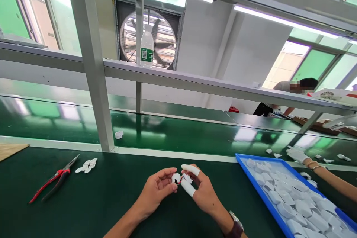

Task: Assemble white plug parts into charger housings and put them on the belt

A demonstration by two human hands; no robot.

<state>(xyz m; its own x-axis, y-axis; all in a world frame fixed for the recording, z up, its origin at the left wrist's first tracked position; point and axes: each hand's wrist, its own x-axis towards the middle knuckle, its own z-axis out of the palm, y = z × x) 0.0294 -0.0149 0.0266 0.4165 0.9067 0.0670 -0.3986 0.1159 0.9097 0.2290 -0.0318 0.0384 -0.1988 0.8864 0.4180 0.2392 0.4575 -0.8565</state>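
Over the green work surface, my left hand point(157, 189) pinches a small round white piece point(176, 177) between thumb and fingers. Close beside it, my right hand point(205, 193), with white covers on thumb and index finger, grips a small white plastic part point(187, 179). Something thin and red, perhaps a wire, shows between the two pieces; whether they are joined I cannot tell. To the left lie long-nose pliers point(60, 174) with red and black handles, beside several flat white oval pieces point(86, 165).
At right, a blue tray point(258, 189) holds many white plastic parts. A co-worker's gloved hand point(297, 155) reaches beyond it over the green belt point(178, 134). A metal post point(95, 63) rises at left. A bottle point(147, 46) stands on the shelf; another person point(284, 89) bends at far right.
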